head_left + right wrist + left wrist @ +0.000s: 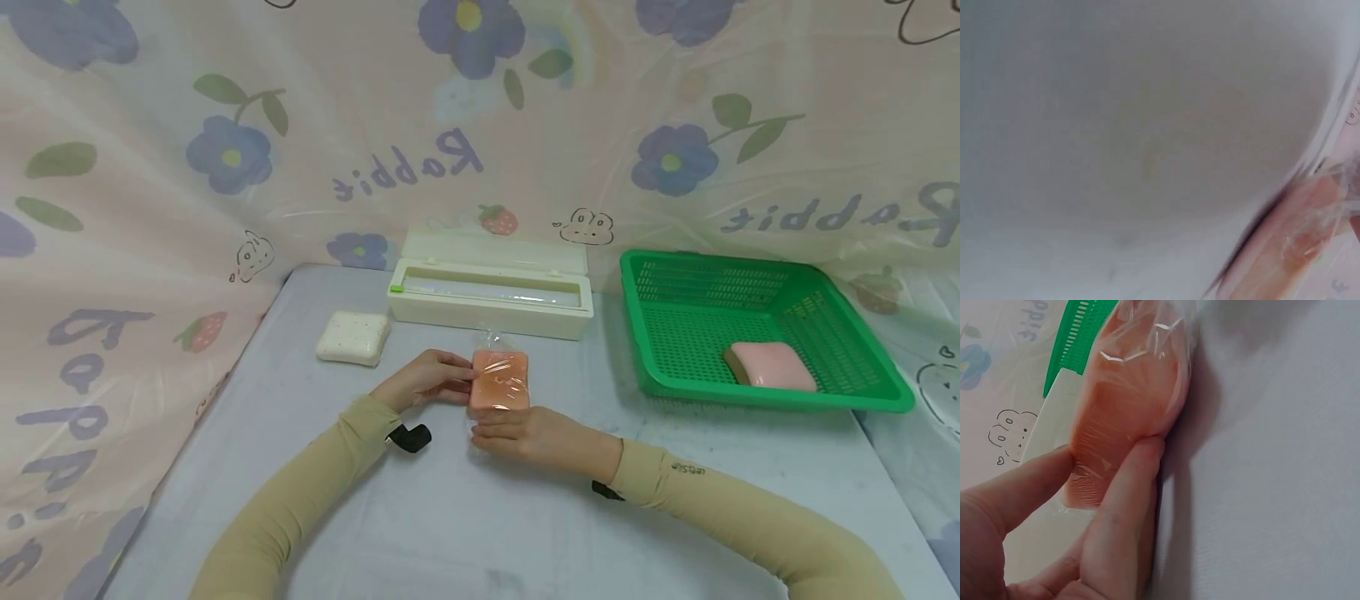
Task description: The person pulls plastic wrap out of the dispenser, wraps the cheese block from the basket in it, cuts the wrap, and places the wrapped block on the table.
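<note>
An orange, bread-slice-shaped block [499, 379] in clear plastic film [492, 340] is at the middle of the table. My left hand [429, 382] pinches its left side. The left wrist view shows thumb and finger [1129, 487] against the film-covered block [1129, 387]. Across the near end lies my right hand [536, 437], its fingers pointing left and touching the film there. Whether those fingers grip the film is hidden. In the blurred right wrist view, the block [1291, 244] appears at the lower right.
Behind the block stands a cream film dispenser [487, 317], lid raised, with a roll inside. A white speckled block [352, 338] sits left. At right, a green basket [637, 333] holds a pink-topped block [776, 367]. A printed curtain [315, 100] hangs behind the table.
</note>
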`<state>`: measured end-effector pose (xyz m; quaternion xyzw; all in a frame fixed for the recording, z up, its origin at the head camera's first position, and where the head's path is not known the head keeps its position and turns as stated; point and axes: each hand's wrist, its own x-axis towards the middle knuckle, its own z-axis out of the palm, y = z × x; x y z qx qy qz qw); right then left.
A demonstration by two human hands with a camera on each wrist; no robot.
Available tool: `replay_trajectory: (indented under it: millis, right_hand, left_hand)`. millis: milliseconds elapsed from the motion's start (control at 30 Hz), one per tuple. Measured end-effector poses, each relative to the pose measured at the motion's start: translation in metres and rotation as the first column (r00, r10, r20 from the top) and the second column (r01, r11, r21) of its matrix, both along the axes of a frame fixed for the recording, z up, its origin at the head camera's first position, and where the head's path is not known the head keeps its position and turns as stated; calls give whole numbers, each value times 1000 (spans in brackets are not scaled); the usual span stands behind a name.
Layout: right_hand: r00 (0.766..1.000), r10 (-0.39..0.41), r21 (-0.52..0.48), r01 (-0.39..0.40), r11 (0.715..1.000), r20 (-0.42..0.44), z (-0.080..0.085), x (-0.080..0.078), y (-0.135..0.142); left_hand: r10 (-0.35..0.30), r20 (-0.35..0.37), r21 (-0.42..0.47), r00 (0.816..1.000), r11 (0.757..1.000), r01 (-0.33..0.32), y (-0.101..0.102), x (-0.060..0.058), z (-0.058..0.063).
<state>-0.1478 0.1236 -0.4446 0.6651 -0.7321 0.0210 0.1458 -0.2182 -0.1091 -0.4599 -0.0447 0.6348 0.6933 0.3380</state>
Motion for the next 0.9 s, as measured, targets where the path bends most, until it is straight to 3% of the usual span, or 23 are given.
replay_trajectory:
  millis: [167,233,267,333,400,467,567,633,767,833,900]
  right_hand:
    - [988,-40,-110,57,992,151,2,-5,1]
    - [962,-63,-166,110,980,266,3,-8,0]
    - [937,-78,-188,149,971,340,3,-9,-1]
    - [854,-105,-216,245,945,509,4,-11,-2]
    - [719,-141,-207,373,904,681,5,-13,-3]
    - [576,-172,-174,496,850,799,7,-16,-4]
    - [398,-180,-116,614,781,900,9,-22,-4]
    - [308,-168,-80,653,754,936,8,-26,-4]
    - [186,-153,-22,703,711,971,7,-33,-4]
    - [166,-163,-9,727,687,973,6,-36,-5]
    - [168,-167,-17,752,658,972,6,-38,-5]
  left_hand:
    - [-6,-19,-9,1000,1000,6,0,1,2]
    - [-8,-28,-14,1000,1000,7,0,1,1]
    - [-10,-34,-11,999,1000,10,0,1,1]
    - [-8,-40,-11,999,1000,8,0,2,1]
    - [-3,-39,-8,999,1000,2,1,2,0]
    - [5,-36,-3,999,1000,-5,1,3,-1]
    - [17,-32,1,999,1000,-17,2,3,-1]
    - [19,-33,3,999,1000,-19,2,3,-1]
    - [19,-33,3,999,1000,-19,2,3,-1]
    - [16,-35,0,999,1000,-16,2,2,-1]
    - [18,-36,-3,999,1000,-18,1,2,-1]
